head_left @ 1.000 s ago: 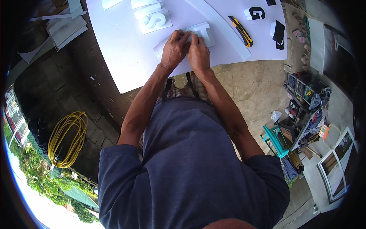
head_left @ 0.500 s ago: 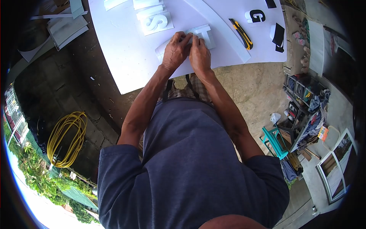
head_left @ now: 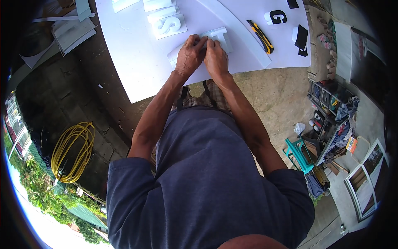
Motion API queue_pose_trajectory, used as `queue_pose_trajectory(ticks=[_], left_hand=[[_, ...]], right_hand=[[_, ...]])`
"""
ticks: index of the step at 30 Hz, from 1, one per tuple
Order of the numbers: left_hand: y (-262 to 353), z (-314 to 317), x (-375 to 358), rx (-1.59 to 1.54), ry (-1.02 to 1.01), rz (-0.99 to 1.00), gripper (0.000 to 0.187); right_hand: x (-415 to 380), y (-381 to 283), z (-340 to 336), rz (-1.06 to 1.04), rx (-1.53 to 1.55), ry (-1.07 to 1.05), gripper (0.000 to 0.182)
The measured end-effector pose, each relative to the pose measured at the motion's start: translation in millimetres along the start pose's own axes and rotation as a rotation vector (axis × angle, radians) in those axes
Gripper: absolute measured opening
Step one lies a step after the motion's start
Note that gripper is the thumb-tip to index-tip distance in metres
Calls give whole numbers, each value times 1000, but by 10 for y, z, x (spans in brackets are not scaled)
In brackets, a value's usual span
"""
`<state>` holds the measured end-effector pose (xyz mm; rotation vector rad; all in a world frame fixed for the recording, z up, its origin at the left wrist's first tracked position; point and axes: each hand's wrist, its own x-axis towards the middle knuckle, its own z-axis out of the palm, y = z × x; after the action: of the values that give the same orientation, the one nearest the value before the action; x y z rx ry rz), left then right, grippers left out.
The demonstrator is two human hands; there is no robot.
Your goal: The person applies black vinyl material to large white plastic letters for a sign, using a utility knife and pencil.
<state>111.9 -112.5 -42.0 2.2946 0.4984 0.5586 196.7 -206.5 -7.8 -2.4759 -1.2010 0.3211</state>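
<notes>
A white letter piece shaped like a T [head_left: 224, 39] lies on the white sheet on the table [head_left: 132, 62]. My left hand [head_left: 190, 56] is at its left end, fingers bent and closed. Close beside it my right hand [head_left: 216, 58] has its fingers closed on the same piece. The fingertips nearly meet, and what lies between them is too small to tell. Under my left hand a pale curled strip [head_left: 173, 54] sticks out. Just beyond my hands sits a square with a white letter S [head_left: 169, 26]. A yellow and black cutter knife [head_left: 261, 37] lies to the right.
A long curved white strip [head_left: 238, 31] crosses the sheet. A black letter G [head_left: 277, 17] and black pieces [head_left: 302, 38] lie at the right. A green stool [head_left: 299, 155] stands on the floor at right, a coiled yellow hose [head_left: 74, 151] at left.
Both hands have shifted very slightly, with the fingertips still together at the T piece. The sheet and the things on it appear moved slightly to the left.
</notes>
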Motion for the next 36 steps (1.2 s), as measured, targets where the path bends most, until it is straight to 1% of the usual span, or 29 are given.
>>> queue_pose_trajectory(ticks=[2, 6, 8, 9, 10, 11, 12, 14, 15, 17, 18, 19, 20, 22, 23, 25, 26, 28, 31, 33, 34, 36], left_hand=[[9, -3, -9, 14, -17, -5, 43], [47, -21, -13, 13, -29, -35, 44], [55, -26, -26, -5, -40, -74, 46], [63, -26, -37, -4, -35, -79, 46], [72, -21, -42, -3, -14, -86, 48], [87, -12, -38, -2, 6, -89, 49], [87, 6, -42, -3, 10, -88, 49], [89, 18, -53, 10, 38, -94, 52], [95, 22, -58, 11, 41, -92, 52], [109, 33, -56, 16, 37, -115, 51], [127, 46, -65, 19, 37, -114, 51], [126, 47, -56, 18, 28, -117, 51], [117, 41, -53, 20, 21, -121, 50], [126, 51, -74, 42, 34, -112, 50], [130, 46, -59, 56, 46, -101, 49], [148, 45, -62, 72, 48, -114, 49], [155, 46, -63, 77, 45, -120, 49], [174, 28, -56, 98, 51, -113, 48], [174, 36, -63, 115, 35, -107, 48], [153, 37, -65, 118, 17, -113, 48], [145, 42, -62, 113, 0, -104, 47], [124, 56, -77, 112, -15, -97, 47]], right_hand=[[13, -13, -27, 12, -18, -49, 31], [28, -50, -166, -6, -29, -51, 28], [-155, -94, -320, 51, 14, -27, 32], [-246, -122, -460, 45, 13, -31, 32], [-326, -133, -633, 14, 32, -18, 36], [-364, -96, -751, -15, 50, -3, 40], [-383, 12, -779, -18, 47, -1, 40], [-384, 197, -779, -53, 80, 249, 42], [-330, 243, -763, 24, 96, 262, 30], [-218, 345, -679, -6, 52, 232, 28], [-185, 405, -611, -31, 9, 195, 29], [-126, 443, -520, -45, 28, 199, 36], [-65, 487, -414, -53, 36, 202, 36], [43, 553, -267, -43, -60, 176, 35], [115, 564, -265, -55, -53, 177, 35], [222, 622, -295, -9, -45, 177, 32], [329, 663, -356, -36, -31, 229, 31], [621, 806, -429, -65, -102, 288, 31], [1134, 1018, -538, -10, -198, 260, 33], [1438, 1174, -539, 14, -268, 214, 38], [1534, 1249, -530, 11, -264, 215, 38], [1670, 1314, -568, -51, -245, 138, 40]])
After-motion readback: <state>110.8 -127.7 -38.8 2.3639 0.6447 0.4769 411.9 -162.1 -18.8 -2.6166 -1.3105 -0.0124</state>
